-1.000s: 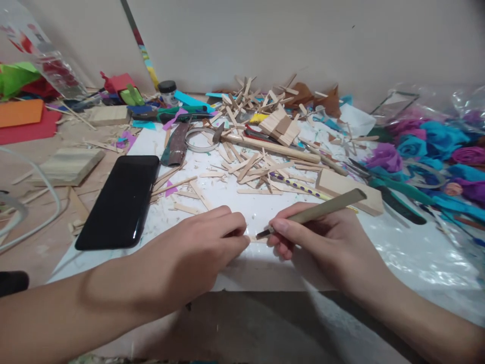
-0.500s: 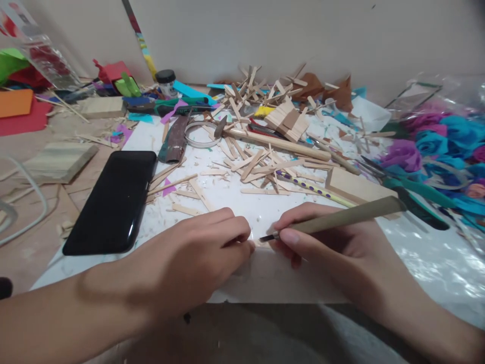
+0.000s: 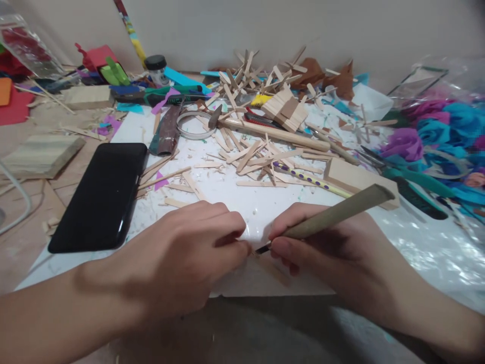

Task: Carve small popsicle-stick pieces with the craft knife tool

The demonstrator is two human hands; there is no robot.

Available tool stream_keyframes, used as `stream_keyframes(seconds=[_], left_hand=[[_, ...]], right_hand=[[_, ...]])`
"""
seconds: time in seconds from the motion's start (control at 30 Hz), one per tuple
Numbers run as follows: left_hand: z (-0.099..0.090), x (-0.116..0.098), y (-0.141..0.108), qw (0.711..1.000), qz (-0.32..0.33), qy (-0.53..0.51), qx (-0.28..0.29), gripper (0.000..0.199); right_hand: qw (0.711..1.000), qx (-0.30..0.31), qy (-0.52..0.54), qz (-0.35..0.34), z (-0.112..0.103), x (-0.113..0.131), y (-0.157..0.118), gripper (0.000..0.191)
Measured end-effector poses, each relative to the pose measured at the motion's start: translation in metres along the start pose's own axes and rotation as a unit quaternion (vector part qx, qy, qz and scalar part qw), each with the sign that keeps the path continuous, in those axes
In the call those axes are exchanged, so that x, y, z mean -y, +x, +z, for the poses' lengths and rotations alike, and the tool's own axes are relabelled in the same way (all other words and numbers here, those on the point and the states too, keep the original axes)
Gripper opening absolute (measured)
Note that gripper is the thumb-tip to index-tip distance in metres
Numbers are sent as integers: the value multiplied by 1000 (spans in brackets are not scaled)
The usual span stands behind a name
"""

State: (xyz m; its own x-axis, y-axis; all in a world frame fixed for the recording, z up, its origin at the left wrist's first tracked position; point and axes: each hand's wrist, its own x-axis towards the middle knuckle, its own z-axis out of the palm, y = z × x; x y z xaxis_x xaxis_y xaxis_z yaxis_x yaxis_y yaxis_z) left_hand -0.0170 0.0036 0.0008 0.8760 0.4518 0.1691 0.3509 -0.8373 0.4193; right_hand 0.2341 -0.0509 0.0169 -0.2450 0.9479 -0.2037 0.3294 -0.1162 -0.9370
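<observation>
My right hand (image 3: 322,253) is closed round a carving tool (image 3: 337,212) with an olive-brown handle. Its dark blade points left and down, close to the fingertips of my left hand (image 3: 204,253). The left fingers are curled and pinched on a small wooden stick (image 3: 275,270), which slants down to the right near the front edge of the white board (image 3: 242,288). Much of the stick is hidden by my left fingers and blurred.
A black phone (image 3: 100,197) lies left of my left hand. Behind are scattered craft sticks (image 3: 253,156), a hammer (image 3: 273,134), a tape ring (image 3: 195,125) and a wood block (image 3: 356,179). Green-handled pliers (image 3: 417,194) and paper flowers (image 3: 435,126) are at right.
The view has shifted slightly, so the phone and table items sit further left. The tool's handle is tilted more steeply, and a slanting stick now shows below the blade.
</observation>
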Motion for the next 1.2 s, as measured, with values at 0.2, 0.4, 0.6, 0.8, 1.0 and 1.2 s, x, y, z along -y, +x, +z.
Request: stream_keyframes(seconds=[0.2, 0.4, 0.6, 0.8, 1.0, 1.2], left_hand=[[-2, 0, 0, 999, 33, 35, 8, 24], [-7, -1, 0, 998, 49, 23, 14, 25], [-7, -2, 2, 998, 46, 20, 50, 32], [-5, -3, 1, 997, 43, 12, 60, 29], [-5, -3, 0, 997, 25, 6, 75, 21], [-7, -7, 0, 997, 22, 25, 70, 29]], right_hand=[[1000, 0, -11, 0, -2, 0, 2, 22], [999, -13, -30, 2, -1, 0, 4, 25], [1000, -4, -24, -3, 1, 5, 4, 22], [1000, 10, -6, 17, 0, 7, 8, 25], [994, 47, 56, 76, -9, 3, 18, 19], [988, 86, 103, 78, -14, 9, 20, 19]])
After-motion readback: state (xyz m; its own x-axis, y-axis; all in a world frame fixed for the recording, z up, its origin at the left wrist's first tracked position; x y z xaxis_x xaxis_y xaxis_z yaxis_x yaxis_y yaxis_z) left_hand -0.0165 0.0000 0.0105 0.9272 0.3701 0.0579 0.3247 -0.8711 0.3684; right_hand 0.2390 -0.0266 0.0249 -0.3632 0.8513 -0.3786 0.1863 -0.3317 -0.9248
